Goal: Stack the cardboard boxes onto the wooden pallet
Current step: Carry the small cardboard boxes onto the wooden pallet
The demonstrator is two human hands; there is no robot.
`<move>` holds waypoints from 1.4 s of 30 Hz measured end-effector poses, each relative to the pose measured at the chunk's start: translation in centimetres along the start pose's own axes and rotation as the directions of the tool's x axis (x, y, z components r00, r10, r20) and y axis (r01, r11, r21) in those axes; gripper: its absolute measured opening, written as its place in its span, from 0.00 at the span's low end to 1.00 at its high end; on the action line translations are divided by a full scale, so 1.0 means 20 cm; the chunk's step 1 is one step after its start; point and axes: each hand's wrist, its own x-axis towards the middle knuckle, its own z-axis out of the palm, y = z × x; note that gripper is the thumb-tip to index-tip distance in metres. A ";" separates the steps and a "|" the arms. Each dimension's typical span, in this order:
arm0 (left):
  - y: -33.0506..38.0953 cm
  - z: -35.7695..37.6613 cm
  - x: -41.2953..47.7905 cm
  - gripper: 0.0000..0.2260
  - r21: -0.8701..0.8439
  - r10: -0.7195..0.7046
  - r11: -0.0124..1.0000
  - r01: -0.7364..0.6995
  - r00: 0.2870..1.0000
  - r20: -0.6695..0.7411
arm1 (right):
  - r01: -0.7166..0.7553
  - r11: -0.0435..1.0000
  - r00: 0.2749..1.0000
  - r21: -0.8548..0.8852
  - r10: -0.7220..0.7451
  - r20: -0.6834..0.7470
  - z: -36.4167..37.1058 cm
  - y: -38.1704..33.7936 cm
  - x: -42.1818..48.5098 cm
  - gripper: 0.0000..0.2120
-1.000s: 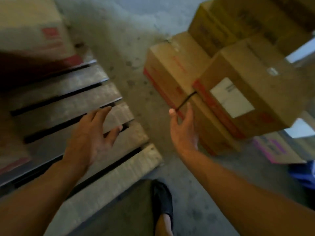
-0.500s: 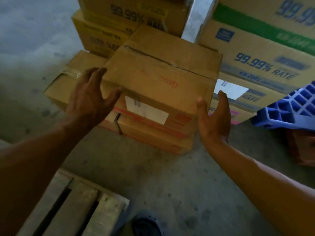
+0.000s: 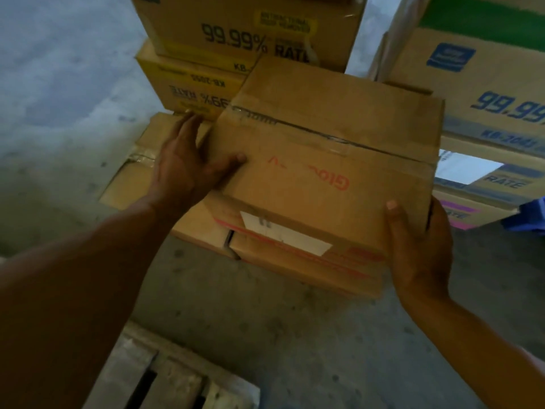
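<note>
1. Brown cardboard box (image 3: 318, 160), taped along its top seam and printed with red lettering, is seen resting on a flatter cardboard box (image 3: 295, 270) on the grey concrete floor (image 3: 295, 335). It has not been lifted yet.
2. Contact has just been made. Half a second earlier the left hand (image 3: 182, 169) was held short of the box's left edge; now its grip is closed over that edge, with the thumb pressed on the top face and the fingers laid along the side.
3. The right hand (image 3: 418, 249) has been brought in round the lower right corner. Its grip is clasped on the box, with the thumb on the front face and the fingers hidden behind the side.
4. The reach is judged finished and the lift is next; a two-sided hold is in place.
5. The slatted wooden pallet (image 3: 165, 376) is seen only as a corner at the lower left, well apart from the box.
6. Stacked cartons with yellow print (image 3: 250, 33) and blue print (image 3: 472, 84) are seen close behind.
</note>
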 end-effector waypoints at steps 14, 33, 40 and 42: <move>-0.05 -0.05 -0.30 0.37 -0.619 -0.268 0.581 0.529 0.842 0.468 | -0.050 0.980 0.983 0.194 0.013 0.186 -0.07 0.02 0.01 0.31; -0.13 -0.50 -2.95 0.32 -0.856 -0.820 0.246 0.454 0.569 0.067 | 0.137 0.984 0.463 0.111 -0.163 0.871 -0.41 0.19 -1.28 0.24; -0.03 -0.50 -3.70 0.34 -0.906 -0.937 0.070 0.418 0.339 0.085 | 0.211 0.974 0.268 0.079 -0.135 0.954 -0.51 0.32 -1.75 0.25; 0.00 -0.51 -3.82 0.27 -0.929 -0.938 0.037 0.367 0.333 0.094 | 0.246 0.967 0.240 0.065 -0.126 0.963 -0.51 0.34 -1.85 0.25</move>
